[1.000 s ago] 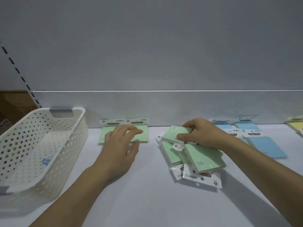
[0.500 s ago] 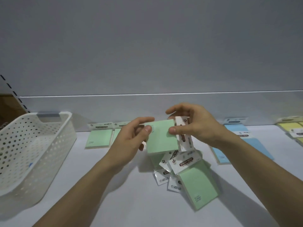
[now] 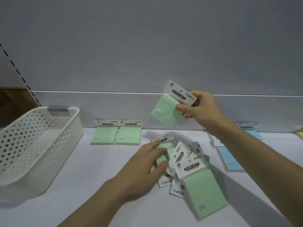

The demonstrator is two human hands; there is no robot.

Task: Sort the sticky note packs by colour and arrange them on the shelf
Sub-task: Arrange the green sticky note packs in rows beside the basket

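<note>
**One lifted pack (image 3: 165,112), one pile (image 3: 201,190) left to sort**

Nearest on the shelf (image 3: 82,202), the pile is a loose jumble of green packs overlapping at odd angles. Its front pack lies face up on a slant, with the header card toward the middle of the pile and the pad end toward the near right.

The left hand (image 3: 146,163) lies on the pile's left side. Its fingers are nearly straight and spread over a green pack, and the thumb sits at that pack's near edge. It presses rather than grips, probably to steady the pile or draw the next pack out.

Above and beyond, the right hand (image 3: 201,110) pinches the lifted pack at its right edge, thumb on the printed face and fingers behind, clear of the shelf. That pack is tilted, header up and right, pad hanging down and left, face to the camera. I judge it is held this way to check its colour and turn it square.

By the back wall (image 3: 147,46), a green pair (image 3: 117,134) lies side by side with edges touching and headers to the wall. That is likely the row it should join.

Blue packs (image 3: 229,159) lie right of the pile, and a basket (image 3: 41,145) stands at the left.
</note>
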